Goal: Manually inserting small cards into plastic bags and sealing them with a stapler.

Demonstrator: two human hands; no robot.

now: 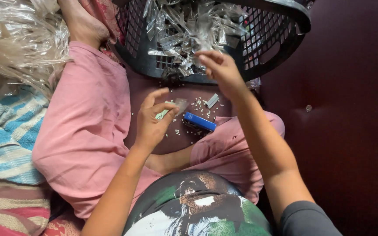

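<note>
Left hand [152, 120] is pinching a small clear packet [176, 106] above the lap, beside a blue stapler [200, 121]. Right hand [219, 70] is grasping a clear plastic sachet [203, 41] over the black basket [281, 43].

Soft daylight from the upper left of the frame puts glare on the clear plastic sheeting [18, 35], the right side lies dim, and the raised right hand [219, 70] is slightly motion-blurred.
</note>
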